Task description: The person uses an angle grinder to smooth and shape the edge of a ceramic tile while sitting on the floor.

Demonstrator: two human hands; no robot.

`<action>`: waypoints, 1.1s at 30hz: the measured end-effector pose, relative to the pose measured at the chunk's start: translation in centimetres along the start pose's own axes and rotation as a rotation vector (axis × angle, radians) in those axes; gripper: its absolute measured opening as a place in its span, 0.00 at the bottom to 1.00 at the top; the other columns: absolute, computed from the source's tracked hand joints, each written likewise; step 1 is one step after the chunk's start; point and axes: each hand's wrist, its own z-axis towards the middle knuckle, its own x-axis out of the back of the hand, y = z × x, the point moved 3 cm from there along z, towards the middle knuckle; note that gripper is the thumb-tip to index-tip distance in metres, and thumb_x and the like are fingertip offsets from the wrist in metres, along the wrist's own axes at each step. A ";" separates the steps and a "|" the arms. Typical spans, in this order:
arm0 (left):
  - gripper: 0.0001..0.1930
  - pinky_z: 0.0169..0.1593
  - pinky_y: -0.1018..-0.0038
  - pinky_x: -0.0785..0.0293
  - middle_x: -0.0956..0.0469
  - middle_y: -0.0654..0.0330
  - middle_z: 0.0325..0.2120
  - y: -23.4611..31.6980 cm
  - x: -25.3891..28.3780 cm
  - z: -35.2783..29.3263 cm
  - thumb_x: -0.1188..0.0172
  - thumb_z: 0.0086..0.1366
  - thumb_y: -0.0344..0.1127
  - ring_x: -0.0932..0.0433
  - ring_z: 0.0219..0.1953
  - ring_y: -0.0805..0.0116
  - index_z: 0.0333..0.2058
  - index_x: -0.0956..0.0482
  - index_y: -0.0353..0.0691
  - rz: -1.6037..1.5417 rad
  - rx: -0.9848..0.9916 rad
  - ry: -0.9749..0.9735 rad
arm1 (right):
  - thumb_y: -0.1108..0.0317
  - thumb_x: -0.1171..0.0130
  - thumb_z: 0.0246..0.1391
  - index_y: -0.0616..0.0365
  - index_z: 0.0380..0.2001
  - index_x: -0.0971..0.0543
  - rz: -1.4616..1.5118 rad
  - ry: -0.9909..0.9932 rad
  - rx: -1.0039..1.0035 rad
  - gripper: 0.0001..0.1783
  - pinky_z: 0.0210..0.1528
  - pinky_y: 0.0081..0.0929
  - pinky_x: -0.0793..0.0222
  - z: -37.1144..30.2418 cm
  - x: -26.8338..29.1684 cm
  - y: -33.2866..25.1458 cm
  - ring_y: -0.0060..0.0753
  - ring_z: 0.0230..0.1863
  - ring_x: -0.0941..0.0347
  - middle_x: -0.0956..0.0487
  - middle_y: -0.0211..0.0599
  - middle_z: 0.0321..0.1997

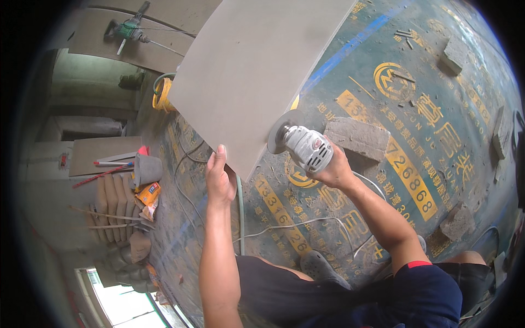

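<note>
A large beige tile [257, 65] stretches from the middle to the top of the view, lying over the printed floor covering. My left hand [220, 177] presses flat on the tile's near edge, thumb along it. My right hand [332, 169] grips a grey angle grinder [306, 146], whose disc [280, 131] sits against the tile's right edge near its lower corner. The grinder's white cord [306, 223] trails down across the floor past my knees.
A grey brick [356, 136] lies just right of the grinder; more brick pieces [458, 221] are scattered to the right. A mixing drill [128, 30] rests on boards at top left. A yellow cable reel [162, 95], a grey bucket [146, 168] and stacked tiles [112, 205] stand left.
</note>
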 end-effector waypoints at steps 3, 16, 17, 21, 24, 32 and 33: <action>0.24 0.59 0.63 0.29 0.26 0.52 0.55 0.0 0.5 -0.1 0.54 0.77 0.45 0.25 0.56 0.61 0.59 0.33 0.28 -0.002 0.013 0.015 | 0.58 0.22 0.34 0.60 0.51 0.26 -0.102 -0.003 0.129 0.39 0.52 0.40 0.23 -0.9 -1.2 -0.9 0.49 0.49 0.21 0.20 0.48 0.47; 0.23 0.61 0.65 0.31 0.26 0.54 0.56 0.0 0.2 -0.2 0.54 0.76 0.44 0.26 0.57 0.63 0.59 0.33 0.29 0.002 0.019 0.027 | 0.60 0.25 0.34 0.66 0.58 0.30 0.069 0.004 -0.126 0.46 0.62 0.36 0.29 1.1 1.1 0.8 0.50 0.57 0.24 0.22 0.55 0.54; 0.22 0.59 0.66 0.30 0.25 0.55 0.53 0.1 0.0 -0.2 0.51 0.76 0.44 0.25 0.55 0.64 0.56 0.31 0.30 -0.010 0.009 0.037 | 0.61 0.25 0.34 0.65 0.59 0.30 0.169 -0.025 -0.153 0.46 0.63 0.36 0.30 1.4 1.6 0.6 0.50 0.57 0.24 0.22 0.55 0.54; 0.20 0.57 0.67 0.27 0.23 0.56 0.50 0.4 -0.4 -0.5 0.49 0.75 0.45 0.24 0.53 0.66 0.53 0.30 0.31 -0.022 0.018 0.092 | 0.62 0.24 0.32 0.64 0.57 0.29 0.058 0.012 0.031 0.45 0.60 0.39 0.28 0.8 0.2 1.1 0.50 0.55 0.23 0.21 0.53 0.52; 0.20 0.56 0.68 0.27 0.23 0.56 0.50 0.7 -0.9 -0.6 0.49 0.75 0.44 0.23 0.52 0.66 0.53 0.30 0.31 -0.036 0.039 0.076 | 0.58 0.22 0.31 0.64 0.59 0.30 -0.022 -0.062 0.021 0.49 0.62 0.39 0.30 0.3 -0.9 1.3 0.53 0.57 0.24 0.22 0.56 0.53; 0.20 0.54 0.68 0.25 0.23 0.56 0.49 0.8 -0.7 -0.5 0.50 0.75 0.44 0.23 0.51 0.65 0.52 0.30 0.31 0.005 0.003 0.076 | 0.64 0.26 0.33 0.58 0.52 0.27 0.207 0.045 -0.085 0.37 0.57 0.35 0.28 1.7 1.5 0.6 0.46 0.52 0.22 0.20 0.45 0.48; 0.20 0.54 0.67 0.25 0.23 0.56 0.49 0.7 -0.7 -0.5 0.50 0.75 0.44 0.23 0.51 0.65 0.52 0.30 0.31 0.010 0.007 0.081 | 0.64 0.26 0.33 0.58 0.52 0.27 0.204 0.050 -0.082 0.37 0.57 0.35 0.28 1.6 1.6 0.5 0.46 0.52 0.22 0.20 0.45 0.48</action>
